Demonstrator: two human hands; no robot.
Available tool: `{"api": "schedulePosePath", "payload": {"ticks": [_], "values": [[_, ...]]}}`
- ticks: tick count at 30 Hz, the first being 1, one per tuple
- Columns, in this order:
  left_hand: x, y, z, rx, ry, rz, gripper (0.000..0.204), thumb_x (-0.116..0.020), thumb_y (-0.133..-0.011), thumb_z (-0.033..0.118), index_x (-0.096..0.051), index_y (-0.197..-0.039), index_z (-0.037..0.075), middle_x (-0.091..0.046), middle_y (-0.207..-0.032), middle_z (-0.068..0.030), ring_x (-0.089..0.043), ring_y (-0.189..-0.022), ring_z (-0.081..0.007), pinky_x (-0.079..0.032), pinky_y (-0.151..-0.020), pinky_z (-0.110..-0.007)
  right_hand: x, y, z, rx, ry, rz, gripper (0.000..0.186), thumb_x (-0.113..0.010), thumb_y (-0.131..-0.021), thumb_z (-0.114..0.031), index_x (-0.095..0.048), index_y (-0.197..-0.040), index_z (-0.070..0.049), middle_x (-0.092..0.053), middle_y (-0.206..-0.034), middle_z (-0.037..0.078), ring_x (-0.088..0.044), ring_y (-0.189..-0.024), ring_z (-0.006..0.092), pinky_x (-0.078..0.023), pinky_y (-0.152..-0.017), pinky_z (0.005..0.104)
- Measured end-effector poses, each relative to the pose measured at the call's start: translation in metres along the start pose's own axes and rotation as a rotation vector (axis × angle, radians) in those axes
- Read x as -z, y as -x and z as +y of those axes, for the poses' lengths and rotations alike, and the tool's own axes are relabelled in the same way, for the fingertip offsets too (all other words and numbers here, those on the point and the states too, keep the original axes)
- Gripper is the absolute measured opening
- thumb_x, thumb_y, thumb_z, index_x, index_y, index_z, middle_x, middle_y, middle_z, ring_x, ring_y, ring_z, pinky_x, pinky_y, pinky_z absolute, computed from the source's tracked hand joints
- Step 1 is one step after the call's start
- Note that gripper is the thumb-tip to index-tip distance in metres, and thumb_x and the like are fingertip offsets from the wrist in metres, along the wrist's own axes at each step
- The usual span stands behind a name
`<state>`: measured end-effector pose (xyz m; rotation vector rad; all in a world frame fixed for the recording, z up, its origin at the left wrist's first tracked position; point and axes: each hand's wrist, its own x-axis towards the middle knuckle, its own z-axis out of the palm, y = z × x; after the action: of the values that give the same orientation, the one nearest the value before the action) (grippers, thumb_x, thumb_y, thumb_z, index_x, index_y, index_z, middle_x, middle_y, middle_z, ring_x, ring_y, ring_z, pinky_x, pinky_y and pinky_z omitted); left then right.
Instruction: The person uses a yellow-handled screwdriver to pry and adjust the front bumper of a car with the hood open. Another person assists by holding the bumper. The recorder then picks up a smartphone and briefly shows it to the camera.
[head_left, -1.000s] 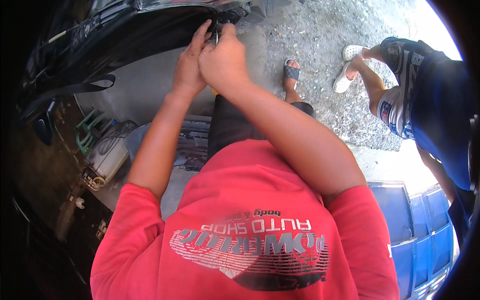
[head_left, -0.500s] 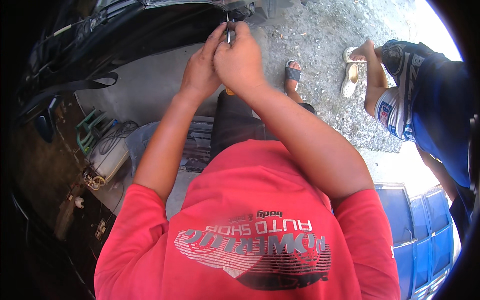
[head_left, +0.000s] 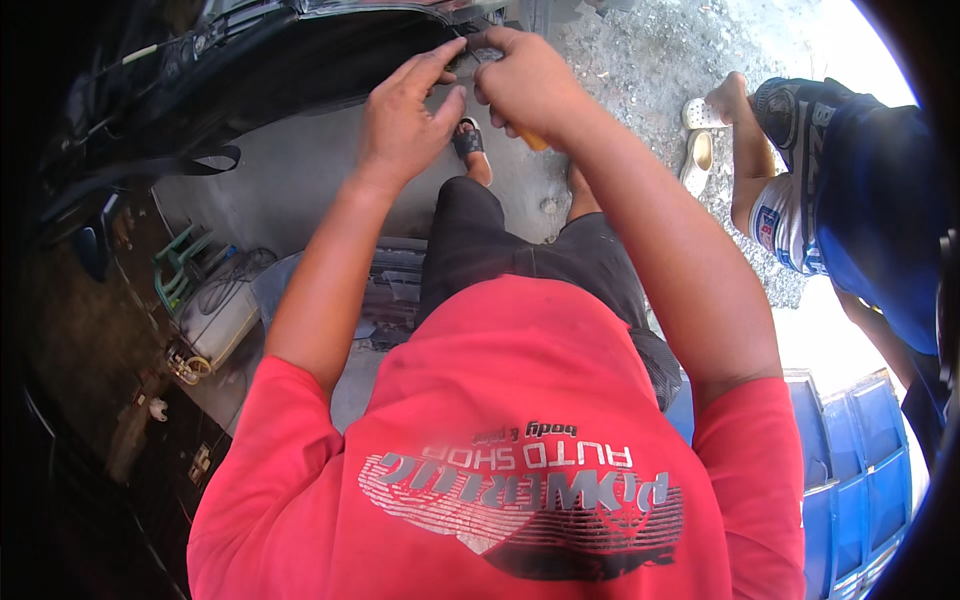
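Up at the black car panel [head_left: 300,60] edge, both hands have drifted right: right hand [head_left: 530,85] now grips one orange-handled screwdriver [head_left: 530,138], left hand [head_left: 405,125] half-open, fingertips touching the panel.

Both hands meet at the top of the view, at the lower edge of the glossy black curved car body panel [head_left: 300,60] that spans the upper left. The left hand [head_left: 405,125] lies just left of the right hand [head_left: 530,85], whose fist is closed around an orange-handled tool [head_left: 532,140] poking out beneath it. Under the hands stretches the grey concrete floor [head_left: 290,180], with the person's black sandal [head_left: 467,140] between the forearms. A white canister with coiled hoses [head_left: 215,310] sits at the left, below the panel. Another person in blue clothing [head_left: 860,190] stands at the right, with blue plastic crates [head_left: 850,480] below them.
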<state>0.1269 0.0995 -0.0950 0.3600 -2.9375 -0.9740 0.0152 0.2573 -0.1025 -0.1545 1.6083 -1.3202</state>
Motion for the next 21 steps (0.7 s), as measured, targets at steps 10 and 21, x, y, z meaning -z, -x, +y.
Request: {"api": "schedulePosePath", "payload": {"ticks": [10,21], "values": [[0.161,-0.116,0.03,-0.471,-0.459,0.099,0.071,-0.08,-0.089,0.015,-0.055,-0.155,0.009,-0.068,-0.133,-0.0199,-0.068,-0.119,-0.0382,-0.054,-0.102,-0.045,-0.047,0.001,0.021,0.192,0.38,0.367,0.048,-0.057,-0.092,-0.009,-0.068,-0.138,-0.005,-0.078,-0.108,0.029,-0.075,-0.106,0.0472,-0.058,-0.097,0.0542],[0.13,-0.166,0.016,-0.465,-0.453,-0.234,0.108,-0.083,-0.091,0.042,-0.023,-0.172,0.004,-0.045,-0.163,-0.0357,-0.047,-0.151,-0.0492,-0.038,-0.126,-0.049,-0.117,0.008,0.022,0.119,0.3,0.719,0.04,-0.056,-0.101,-0.016,-0.067,-0.139,-0.016,-0.077,-0.099,0.027,-0.075,-0.093,0.0491,-0.058,-0.085,0.0604]]}}
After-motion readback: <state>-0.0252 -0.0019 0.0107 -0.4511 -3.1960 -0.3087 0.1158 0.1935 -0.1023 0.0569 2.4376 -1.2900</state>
